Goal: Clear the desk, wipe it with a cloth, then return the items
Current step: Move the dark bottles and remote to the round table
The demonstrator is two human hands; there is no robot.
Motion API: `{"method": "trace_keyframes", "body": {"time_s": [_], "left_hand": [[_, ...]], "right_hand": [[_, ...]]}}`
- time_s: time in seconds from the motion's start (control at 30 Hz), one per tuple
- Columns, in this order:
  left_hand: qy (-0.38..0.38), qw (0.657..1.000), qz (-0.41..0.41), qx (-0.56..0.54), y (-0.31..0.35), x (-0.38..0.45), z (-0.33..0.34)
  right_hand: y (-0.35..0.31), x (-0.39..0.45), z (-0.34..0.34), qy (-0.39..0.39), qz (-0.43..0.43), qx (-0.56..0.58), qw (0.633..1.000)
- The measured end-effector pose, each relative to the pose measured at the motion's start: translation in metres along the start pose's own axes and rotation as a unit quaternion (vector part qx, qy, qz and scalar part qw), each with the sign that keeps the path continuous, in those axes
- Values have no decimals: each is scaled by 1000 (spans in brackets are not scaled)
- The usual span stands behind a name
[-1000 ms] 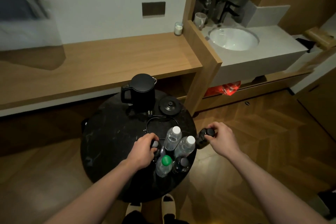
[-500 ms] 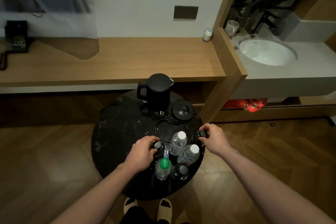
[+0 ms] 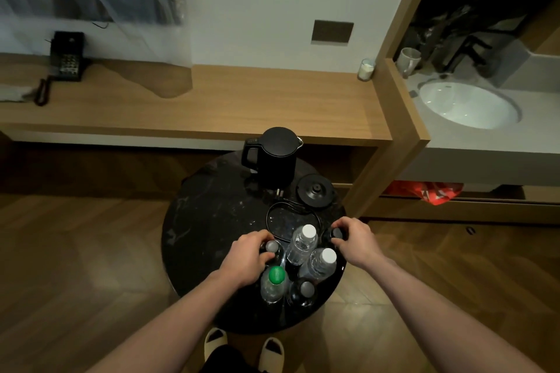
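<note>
Bottles (image 3: 303, 244) crowd the round table's (image 3: 206, 221) near right; left half (kettle (image 3: 277, 156) behind) lies open.

Premises: a hotel guest room. A wooden desk (image 3: 242, 100) along the wall carries a corded phone (image 3: 65, 57); right of the desk is an open washbasin (image 3: 466, 106). In front of the desk, a round table (image 3: 212, 221) holds a kettle (image 3: 277, 157) and water bottles (image 3: 303, 242).

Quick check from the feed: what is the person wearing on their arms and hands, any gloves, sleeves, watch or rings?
Nothing shows on them. The left hand and right hand are bare, with no gloves, and both forearms are uncovered as far as the frame reaches. No watch, band or ring is visible, though the dim light could hide a thin one.
</note>
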State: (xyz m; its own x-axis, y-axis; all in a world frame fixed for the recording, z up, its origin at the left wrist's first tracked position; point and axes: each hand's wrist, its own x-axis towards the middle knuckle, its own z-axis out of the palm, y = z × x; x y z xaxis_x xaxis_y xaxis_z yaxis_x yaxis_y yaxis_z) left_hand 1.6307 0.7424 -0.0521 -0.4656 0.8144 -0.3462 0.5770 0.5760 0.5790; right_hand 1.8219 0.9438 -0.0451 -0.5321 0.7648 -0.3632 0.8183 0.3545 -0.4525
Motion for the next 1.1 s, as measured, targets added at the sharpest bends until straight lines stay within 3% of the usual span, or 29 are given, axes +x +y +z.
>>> {"method": "trace_keyframes", "body": {"time_s": [0.3, 0.53, 0.73, 0.87, 1.1], "left_hand": [[-15, 1000, -7, 16, 7, -7, -16], [105, 994, 22, 15, -8, -61, -73], [154, 988, -13, 27, -63, -125, -132], [175, 982, -52, 39, -108, -166, -169], [175, 971, -126, 99, -219, -232, -224]], "right_hand": [[-10, -13, -27, -14, 14, 19, 1000], [-73, -66, -62, 68, -101, 102, 987], [-172, -99, -32, -44, -218, 16, 975], [-239, -113, 5, -121, -245, -22, 962], [-352, -133, 89, -188, -257, -86, 944]]}}
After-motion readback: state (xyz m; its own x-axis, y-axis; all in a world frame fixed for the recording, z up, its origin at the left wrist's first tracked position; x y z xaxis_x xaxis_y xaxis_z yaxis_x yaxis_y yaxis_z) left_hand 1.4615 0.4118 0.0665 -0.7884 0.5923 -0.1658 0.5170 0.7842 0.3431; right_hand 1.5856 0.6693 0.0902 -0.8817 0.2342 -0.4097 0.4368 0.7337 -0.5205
